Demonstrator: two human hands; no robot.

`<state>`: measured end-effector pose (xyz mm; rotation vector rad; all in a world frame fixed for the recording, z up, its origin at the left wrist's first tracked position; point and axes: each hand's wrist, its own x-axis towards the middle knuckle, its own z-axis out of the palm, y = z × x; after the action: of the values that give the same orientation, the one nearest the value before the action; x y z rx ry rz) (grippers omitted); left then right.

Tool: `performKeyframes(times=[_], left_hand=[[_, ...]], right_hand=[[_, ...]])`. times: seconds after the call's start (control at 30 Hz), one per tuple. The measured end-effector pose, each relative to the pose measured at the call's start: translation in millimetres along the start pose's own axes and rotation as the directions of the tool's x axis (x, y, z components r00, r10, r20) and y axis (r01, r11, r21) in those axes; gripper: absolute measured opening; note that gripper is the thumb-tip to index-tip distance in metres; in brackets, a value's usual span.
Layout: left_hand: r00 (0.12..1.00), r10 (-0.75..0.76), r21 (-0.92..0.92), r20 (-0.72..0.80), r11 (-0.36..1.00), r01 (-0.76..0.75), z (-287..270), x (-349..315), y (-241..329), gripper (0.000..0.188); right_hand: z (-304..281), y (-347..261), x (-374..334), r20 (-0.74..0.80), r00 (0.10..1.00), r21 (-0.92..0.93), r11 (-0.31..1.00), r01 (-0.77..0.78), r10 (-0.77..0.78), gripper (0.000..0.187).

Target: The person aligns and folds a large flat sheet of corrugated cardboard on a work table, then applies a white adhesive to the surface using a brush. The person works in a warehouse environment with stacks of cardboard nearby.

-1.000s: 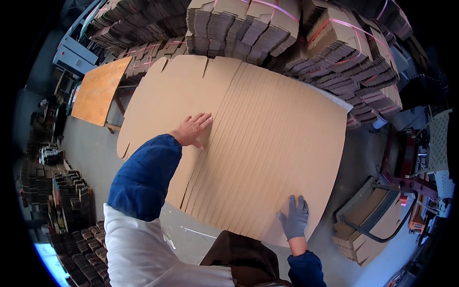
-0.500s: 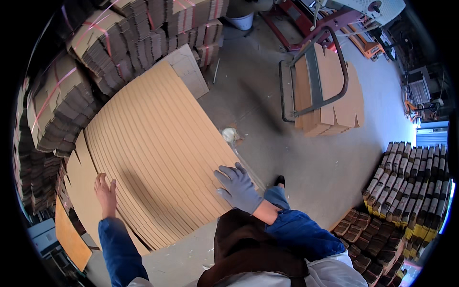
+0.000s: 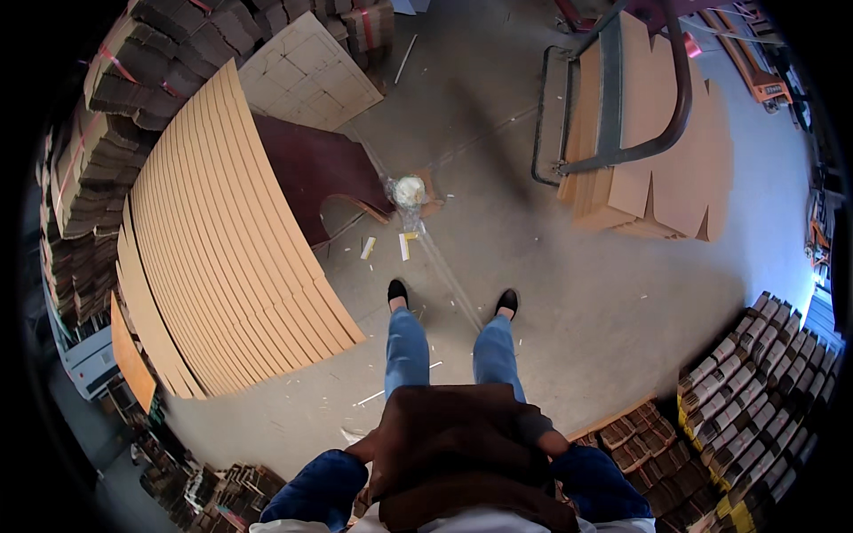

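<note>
Head view: left hand (image 3: 362, 447) and grey-gloved right hand (image 3: 537, 429), grips unclear, flank brown cloth apron (image 3: 453, 435); line-marked pale board (image 3: 311, 75), upper left; grey floor (image 3: 604, 293).

The scene was viewed from the person's head, steeply downward, through a wide fisheye lens. The brown apron (image 3: 449, 435) was framed closest, at the lower edge; the black shoes (image 3: 397, 290) were shown farther off, the fanned cardboard sheets (image 3: 222, 253) at left.

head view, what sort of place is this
Probably a cardboard packaging workshop or warehouse: fanned cardboard sheets, pink-strapped stacks behind them, and a metal-framed trolley loaded with flat cut cardboard.
</note>
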<state>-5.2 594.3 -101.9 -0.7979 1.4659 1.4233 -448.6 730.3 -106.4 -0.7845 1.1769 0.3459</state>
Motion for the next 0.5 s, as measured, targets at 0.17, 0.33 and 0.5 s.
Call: performKeyframes(times=[0.17,0.33,0.5], left_hand=[[0.873,0.417,-0.486,0.251,0.835,-0.259,31,-13,30,0.009],[0.869,0.365,-0.606,0.333,0.789,-0.099,-17,86,60,0.013],[0.785,-0.128,-0.623,-0.606,0.690,-0.369,-169,280,111,0.015]], right_hand=[[-9,34,-47,0.161,0.987,0.112,0.993,-0.022,0.004,0.030],[-120,37,-31,-0.020,0.999,0.033,0.999,0.031,-0.030,0.030],[-252,4,177,-0.638,0.759,-0.168,0.985,0.030,-0.131,0.025]])
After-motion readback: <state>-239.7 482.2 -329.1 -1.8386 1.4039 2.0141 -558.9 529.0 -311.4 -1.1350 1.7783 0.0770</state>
